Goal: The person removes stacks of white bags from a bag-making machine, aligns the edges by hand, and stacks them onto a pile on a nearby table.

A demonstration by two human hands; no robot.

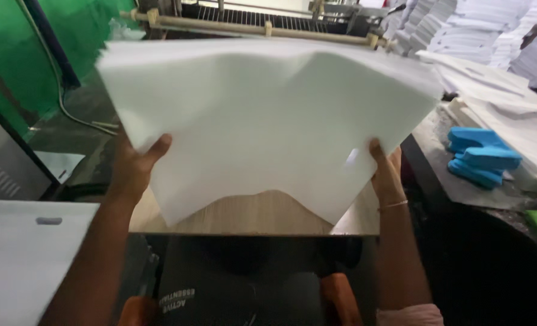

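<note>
Both hands, left hand (137,166) and right hand (384,169), pinch a stack of white sheets (262,115) by its lower corners, lifted mid-frame above the wooden table (250,214). Risk: the unsupported middle sags (already dipping), so sheets could fan out or slide off.

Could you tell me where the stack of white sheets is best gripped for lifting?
Probably at its two near side edges, as the left hand and right hand hold the white stack now: it is wide and limp, so one grip would let it sag.
</note>
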